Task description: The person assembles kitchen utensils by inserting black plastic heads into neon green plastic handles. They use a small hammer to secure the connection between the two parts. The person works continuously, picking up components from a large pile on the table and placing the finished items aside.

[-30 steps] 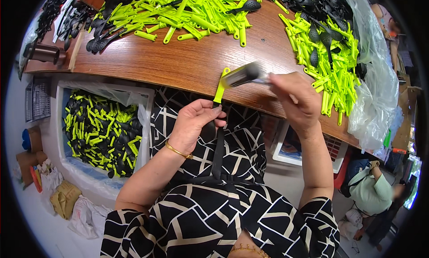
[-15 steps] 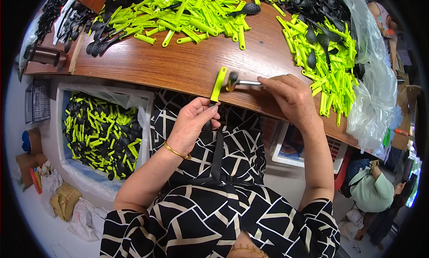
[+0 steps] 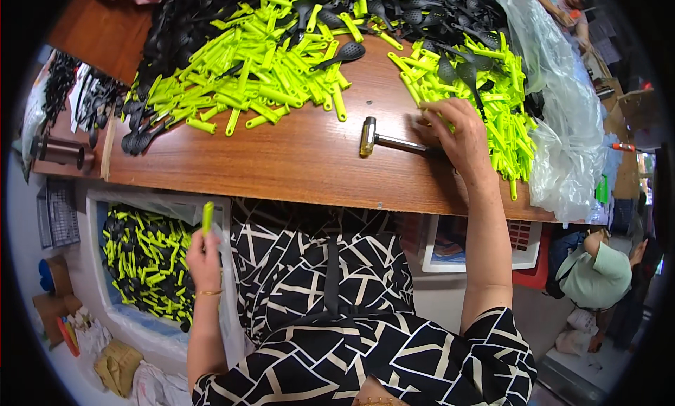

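Observation:
My left hand [image 3: 204, 264] is closed on a lime-green utensil handle [image 3: 207, 215], which points up beside the inner edge of a white box. Whatever is joined to its lower end is hidden by my fingers. In that box lies a heap of black utensils with lime-green handles [image 3: 144, 255]. My right hand [image 3: 460, 128] reaches over the table with its fingers apart, at the left edge of the right-hand pile of lime-green handles [image 3: 512, 135]. Just left of that wrist a small hammer [image 3: 401, 143] lies on the wooden tabletop, its head amber and black.
A larger pile of green handles [image 3: 246, 75] spreads over the far left of the table [image 3: 281, 156]. Black slotted spoons [image 3: 351, 52] lie among and behind the piles. Clear plastic sheeting [image 3: 562, 125] drapes the right side. Other people [image 3: 596, 269] sit at the right.
My left hand has moved from the table's front edge down left to the box, carrying the green handle. My right hand has let go of the hammer and moved to the right-hand pile.

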### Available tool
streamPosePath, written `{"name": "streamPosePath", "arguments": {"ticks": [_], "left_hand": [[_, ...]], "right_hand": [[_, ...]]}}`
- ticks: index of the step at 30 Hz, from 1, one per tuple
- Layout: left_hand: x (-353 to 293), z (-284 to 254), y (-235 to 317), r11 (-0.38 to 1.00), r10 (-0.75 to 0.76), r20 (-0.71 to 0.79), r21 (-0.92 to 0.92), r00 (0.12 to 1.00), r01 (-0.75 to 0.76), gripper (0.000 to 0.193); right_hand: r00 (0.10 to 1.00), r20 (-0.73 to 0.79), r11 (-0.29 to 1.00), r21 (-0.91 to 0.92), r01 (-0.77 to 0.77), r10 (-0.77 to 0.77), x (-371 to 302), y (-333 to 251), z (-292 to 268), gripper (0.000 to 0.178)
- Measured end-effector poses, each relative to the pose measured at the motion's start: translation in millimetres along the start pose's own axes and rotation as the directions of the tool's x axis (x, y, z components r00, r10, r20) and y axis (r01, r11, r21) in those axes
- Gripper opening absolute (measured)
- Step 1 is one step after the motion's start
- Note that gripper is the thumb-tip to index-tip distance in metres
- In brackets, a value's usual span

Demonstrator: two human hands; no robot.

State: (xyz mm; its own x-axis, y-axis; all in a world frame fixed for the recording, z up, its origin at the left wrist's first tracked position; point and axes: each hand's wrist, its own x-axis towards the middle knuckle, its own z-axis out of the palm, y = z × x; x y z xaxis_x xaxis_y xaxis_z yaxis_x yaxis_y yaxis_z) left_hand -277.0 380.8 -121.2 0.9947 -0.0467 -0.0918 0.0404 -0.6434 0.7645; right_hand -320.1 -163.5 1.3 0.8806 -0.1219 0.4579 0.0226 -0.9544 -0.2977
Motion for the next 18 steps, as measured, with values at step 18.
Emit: {"name": "streamPosePath", "arguments": {"ticks": [18], "left_hand": [[91,36,189,0.711,0.693,-0.011,0.176,0.721,-0.681,0.029]], "right_hand": [[0.919,0.079,0.599,0.736,-0.315,0.386,91,22,65,0.023]]}}
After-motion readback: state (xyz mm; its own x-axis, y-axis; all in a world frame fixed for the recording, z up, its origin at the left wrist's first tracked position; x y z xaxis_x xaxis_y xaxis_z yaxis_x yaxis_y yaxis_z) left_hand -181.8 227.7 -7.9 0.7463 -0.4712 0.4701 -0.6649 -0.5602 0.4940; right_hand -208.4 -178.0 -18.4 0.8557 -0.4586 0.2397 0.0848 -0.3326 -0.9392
